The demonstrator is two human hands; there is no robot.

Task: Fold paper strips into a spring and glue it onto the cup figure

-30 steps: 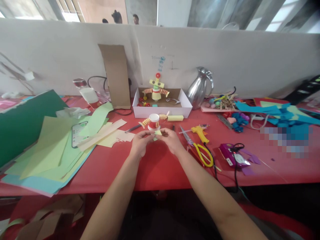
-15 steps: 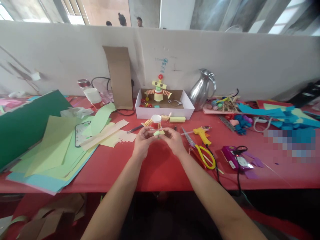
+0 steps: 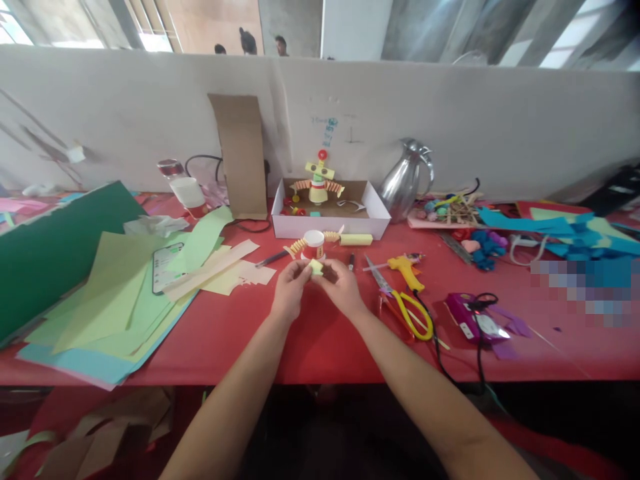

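My left hand (image 3: 290,293) and my right hand (image 3: 341,288) meet above the red table (image 3: 310,340), both pinching a small folded piece of pale yellow-green paper (image 3: 315,267) between their fingertips. Just beyond them stands a little paper-cup figure (image 3: 313,244) with a white lid, red band and coiled orange paper arms. A yellow paper roll (image 3: 355,239) lies to its right.
A white box (image 3: 330,213) with a finished paper robot stands at the back. Left lie sheets of green, yellow and blue paper (image 3: 110,300) and a phone (image 3: 163,267). Right are yellow-handled scissors (image 3: 405,310), a glue gun (image 3: 405,267), a steel jug (image 3: 406,179) and blue paper scraps.
My hands have drawn closer together around the folded paper piece, fingertips now nearly touching. The view has shifted slightly; nothing else on the table has moved.
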